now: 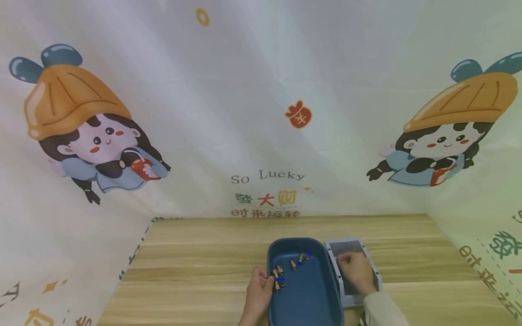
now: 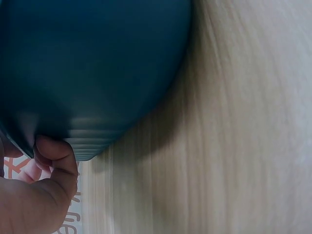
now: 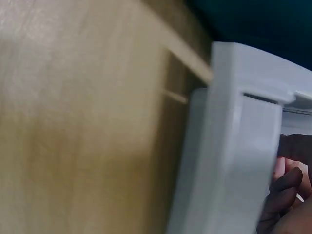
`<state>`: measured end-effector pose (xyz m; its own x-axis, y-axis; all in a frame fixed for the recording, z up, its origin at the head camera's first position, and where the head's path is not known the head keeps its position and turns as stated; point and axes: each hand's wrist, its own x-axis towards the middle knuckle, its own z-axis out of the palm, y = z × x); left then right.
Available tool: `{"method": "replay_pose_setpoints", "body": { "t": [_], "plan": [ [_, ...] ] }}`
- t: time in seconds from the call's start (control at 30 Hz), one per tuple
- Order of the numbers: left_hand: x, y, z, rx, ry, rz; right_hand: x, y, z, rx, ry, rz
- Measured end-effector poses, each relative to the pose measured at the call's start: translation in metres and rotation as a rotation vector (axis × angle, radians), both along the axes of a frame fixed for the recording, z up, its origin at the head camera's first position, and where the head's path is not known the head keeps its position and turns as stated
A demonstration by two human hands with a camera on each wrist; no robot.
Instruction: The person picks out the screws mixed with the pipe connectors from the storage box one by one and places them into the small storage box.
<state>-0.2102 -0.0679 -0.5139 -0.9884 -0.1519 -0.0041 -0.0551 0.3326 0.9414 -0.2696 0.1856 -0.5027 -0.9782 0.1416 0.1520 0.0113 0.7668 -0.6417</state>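
Observation:
With thumb and fingers, my left hand [image 1: 258,292] pinches the left rim of a dark blue tray [image 1: 311,301]. The tray's outer wall [image 2: 97,63] fills much of the left wrist view. Several small brass fittings [image 1: 292,264], some with blue collars, lie in the tray, a few of them close to my left fingertips. On the right, my right hand [image 1: 356,271] reaches over the opening of a grey box [image 1: 376,271] with its fingers curled inward. In the right wrist view the box wall [image 3: 248,161] partly hides those fingers, and I cannot tell whether they hold anything.
The grey box stands right beside the tray on a wood-grain table [image 1: 195,262]. A pale printed cloth [image 1: 244,90] hangs behind the table and along both sides, with cartoon figures and lettering on it.

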Motion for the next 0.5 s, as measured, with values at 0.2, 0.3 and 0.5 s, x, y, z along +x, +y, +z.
{"method": "replay_pose_setpoints", "body": {
  "t": [0.2,0.3,0.5],
  "plan": [
    [0.001,0.001,-0.002,0.013,0.001,0.000,0.004,0.001,-0.009,0.014,-0.043,-0.027],
    [0.000,0.001,-0.003,0.015,0.001,0.009,0.005,0.000,-0.011,0.018,-0.058,-0.028],
    [-0.001,-0.001,-0.003,0.000,0.004,0.036,0.004,-0.005,-0.012,0.070,-0.056,-0.029]
  ]
}}
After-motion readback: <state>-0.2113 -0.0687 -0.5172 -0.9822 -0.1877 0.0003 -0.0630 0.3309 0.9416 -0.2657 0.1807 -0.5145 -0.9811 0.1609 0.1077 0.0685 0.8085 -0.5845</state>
